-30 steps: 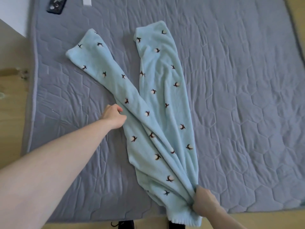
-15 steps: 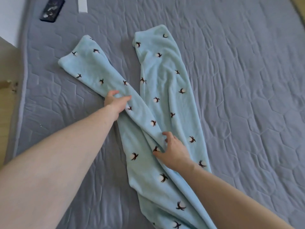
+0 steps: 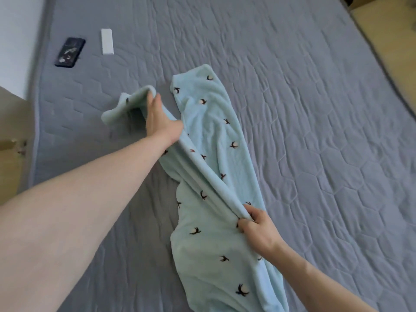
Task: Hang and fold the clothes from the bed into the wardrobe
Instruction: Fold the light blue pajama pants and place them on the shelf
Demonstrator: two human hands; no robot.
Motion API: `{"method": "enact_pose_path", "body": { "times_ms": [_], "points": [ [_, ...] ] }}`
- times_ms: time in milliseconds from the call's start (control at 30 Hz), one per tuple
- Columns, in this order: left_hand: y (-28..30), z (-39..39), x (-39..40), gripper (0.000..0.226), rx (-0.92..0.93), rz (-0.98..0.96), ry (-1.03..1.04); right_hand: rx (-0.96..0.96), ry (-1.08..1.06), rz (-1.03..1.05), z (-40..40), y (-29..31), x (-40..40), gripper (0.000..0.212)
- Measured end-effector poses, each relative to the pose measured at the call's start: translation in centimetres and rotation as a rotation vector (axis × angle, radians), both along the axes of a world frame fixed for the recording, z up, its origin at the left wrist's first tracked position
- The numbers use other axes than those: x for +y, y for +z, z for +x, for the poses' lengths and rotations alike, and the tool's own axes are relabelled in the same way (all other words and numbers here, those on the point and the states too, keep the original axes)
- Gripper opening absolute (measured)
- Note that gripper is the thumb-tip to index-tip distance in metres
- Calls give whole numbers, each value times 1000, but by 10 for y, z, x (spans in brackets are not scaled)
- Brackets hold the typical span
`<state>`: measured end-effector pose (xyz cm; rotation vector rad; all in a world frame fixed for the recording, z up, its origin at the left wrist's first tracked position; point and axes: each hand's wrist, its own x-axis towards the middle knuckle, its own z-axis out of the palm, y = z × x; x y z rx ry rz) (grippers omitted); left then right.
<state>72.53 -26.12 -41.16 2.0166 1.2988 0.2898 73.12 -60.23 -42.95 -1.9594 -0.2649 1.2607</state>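
- A pair of light blue fleece trousers (image 3: 209,136) with small dark bird-like prints lies across the middle of the grey quilted bed (image 3: 315,109).
- The left hand (image 3: 161,122) reaches far out, its fingers (image 3: 154,102) hooked under the left trouser leg, lifting its cuff end off the bed so it arches over.
- The right hand (image 3: 258,228), nearer, pinches a fold of the same leg, fingers curled tight on the cloth.
- The right trouser leg lies flat, running away toward the far side.
- At the far left of the bed sit a dark phone (image 3: 70,52) and, just beside it, a small white block (image 3: 107,41).
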Motion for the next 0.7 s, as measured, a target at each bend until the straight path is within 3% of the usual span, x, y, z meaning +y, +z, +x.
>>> {"method": "enact_pose_path", "body": {
  "times_ms": [133,267,400,700],
  "points": [
    [26,59,-30,91,56,260,-274,-28,-77,-22,9,1,-8,22],
    [7,99,-69,89,228,44,-438,-163,-152,-181,20,-27,-27,20],
    [-36,78,-106,93,350,-118,-472,-198,-120,-353,15,-52,-60,37],
    [-76,-27,-118,84,457,-111,-304,-135,-13,-409,-19,-52,-109,75]
  ]
}}
